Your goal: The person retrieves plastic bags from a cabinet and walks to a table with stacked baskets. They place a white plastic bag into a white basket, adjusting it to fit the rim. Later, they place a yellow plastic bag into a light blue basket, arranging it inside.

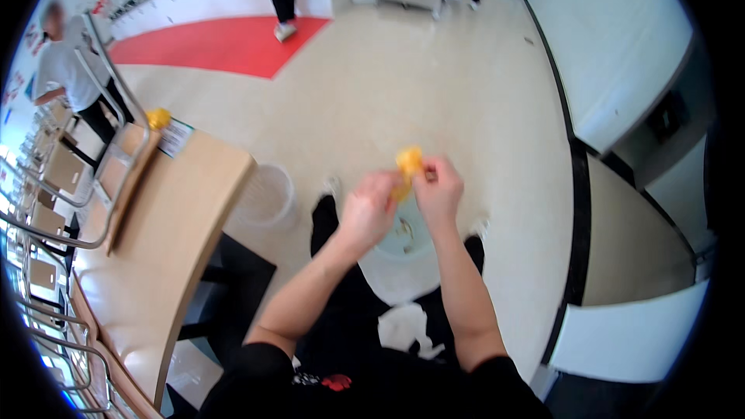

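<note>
In front of my body, my left hand [371,205] and my right hand [437,186] close in on a small, crinkled yellow thing [410,159], perhaps a plastic bag or wrapper. Its bunched top sticks up between my fingertips, and a yellow part hangs below them. Blur hides its exact kind. Beneath my hands, a pale, translucent round container [420,244] stands between my feet, with a few small brownish pieces inside. A similar yellow bundle [158,119] lies at the far end of the table on my left.
A wooden table [174,203] at left bears an upturned chair [125,169] and a printed sheet [175,137]. Beside it stands a whitish bin [266,195]. Several people stand farther off, one at the left [73,73]. Pale cabinets [634,233] line the right side.
</note>
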`<state>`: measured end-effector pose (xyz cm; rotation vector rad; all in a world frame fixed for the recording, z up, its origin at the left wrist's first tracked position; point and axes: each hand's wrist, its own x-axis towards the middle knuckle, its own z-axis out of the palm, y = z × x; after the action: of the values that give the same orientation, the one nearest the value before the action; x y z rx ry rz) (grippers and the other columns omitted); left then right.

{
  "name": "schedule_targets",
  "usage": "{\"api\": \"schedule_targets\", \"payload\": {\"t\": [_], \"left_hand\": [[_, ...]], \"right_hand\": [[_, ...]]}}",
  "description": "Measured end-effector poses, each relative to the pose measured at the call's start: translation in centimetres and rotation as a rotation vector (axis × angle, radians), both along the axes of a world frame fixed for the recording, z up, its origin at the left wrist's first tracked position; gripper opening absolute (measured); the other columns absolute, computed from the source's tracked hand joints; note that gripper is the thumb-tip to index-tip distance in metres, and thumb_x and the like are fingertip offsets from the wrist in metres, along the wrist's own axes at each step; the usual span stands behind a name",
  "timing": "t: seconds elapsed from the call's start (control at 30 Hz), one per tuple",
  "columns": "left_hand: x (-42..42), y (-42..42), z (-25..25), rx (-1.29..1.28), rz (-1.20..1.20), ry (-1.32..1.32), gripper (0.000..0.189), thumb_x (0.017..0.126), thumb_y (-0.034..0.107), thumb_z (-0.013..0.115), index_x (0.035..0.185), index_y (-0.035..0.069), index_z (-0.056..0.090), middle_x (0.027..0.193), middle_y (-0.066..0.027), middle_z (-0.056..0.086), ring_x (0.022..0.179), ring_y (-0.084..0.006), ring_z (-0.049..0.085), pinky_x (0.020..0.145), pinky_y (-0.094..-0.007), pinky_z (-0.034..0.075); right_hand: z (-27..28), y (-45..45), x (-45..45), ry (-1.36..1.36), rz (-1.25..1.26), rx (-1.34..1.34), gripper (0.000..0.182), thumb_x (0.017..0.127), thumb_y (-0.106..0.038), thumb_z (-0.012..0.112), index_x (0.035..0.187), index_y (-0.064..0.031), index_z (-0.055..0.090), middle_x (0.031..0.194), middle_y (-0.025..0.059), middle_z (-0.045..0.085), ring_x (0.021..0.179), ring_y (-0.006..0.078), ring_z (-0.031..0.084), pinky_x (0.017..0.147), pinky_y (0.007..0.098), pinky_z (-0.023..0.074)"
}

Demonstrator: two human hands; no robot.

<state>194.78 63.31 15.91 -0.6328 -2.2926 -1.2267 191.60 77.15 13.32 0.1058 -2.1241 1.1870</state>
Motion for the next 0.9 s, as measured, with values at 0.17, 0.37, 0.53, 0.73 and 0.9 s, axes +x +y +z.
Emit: {"api": "schedule_targets", "payload": {"t": [0.17,0.37,0.53,0.73,0.9], "left_hand": [[-1.3,-0.1,-0.5,-0.433,-0.167,-0.045,0.007,0.073,0.001,0.052,0.08,0.0,0.054,0.078,-0.0152,0.058,0.078,-0.0315,0.057,0.068,-0.0391,0.048],[-3.1,-0.4,-1.1,-0.678,-0.323,-0.041,0.01,0.072,0.002,0.053,0.082,0.001,0.052,0.081,-0.0125,0.058,0.08,-0.0293,0.057,0.067,-0.0376,0.049],[-2.8,-0.1,-1.6,-0.74,-0.45,0.261,0.009,0.074,0.007,0.055,0.081,0.003,0.051,0.08,-0.0077,0.055,0.079,-0.0235,0.054,0.063,-0.0336,0.048],[-0.4,-1.1,0.7,-0.73,-0.624,0.773,0.012,0.07,0.011,0.057,0.079,0.005,0.051,0.08,-0.0043,0.05,0.075,-0.016,0.05,0.059,-0.0255,0.044],[1.1,-1.9,1.0,-0.751,-0.601,0.931,0.014,0.068,0.013,0.057,0.078,0.004,0.053,0.09,-0.0076,0.054,0.079,-0.0173,0.052,0.065,-0.0248,0.046]], "right_hand": [[0.0,1.7,1.2,0.116,0.258,0.723,0.027,0.066,-0.005,0.062,0.093,-0.0056,0.057,0.101,0.0077,0.056,0.095,0.026,0.053,0.07,0.0366,0.0434],[-1.6,2.1,0.6,0.077,0.343,0.72,0.024,0.068,-0.008,0.061,0.092,-0.0038,0.058,0.097,0.0076,0.057,0.09,0.0263,0.054,0.068,0.0371,0.0438],[-4.0,3.8,0.3,-0.441,0.426,0.533,0.015,0.069,-0.003,0.058,0.084,-0.002,0.061,0.078,0.0073,0.06,0.07,0.0257,0.06,0.058,0.0363,0.0473],[-4.4,6.0,2.5,-1.242,0.961,-0.779,0.009,0.077,-0.004,0.055,0.083,-0.0016,0.062,0.076,0.0056,0.061,0.072,0.0153,0.062,0.065,0.0304,0.0531],[-1.7,5.2,4.4,-1.115,0.954,-0.691,0.01,0.082,-0.01,0.054,0.083,-0.0023,0.061,0.078,0.004,0.06,0.074,0.0129,0.06,0.07,0.03,0.0525]]}}
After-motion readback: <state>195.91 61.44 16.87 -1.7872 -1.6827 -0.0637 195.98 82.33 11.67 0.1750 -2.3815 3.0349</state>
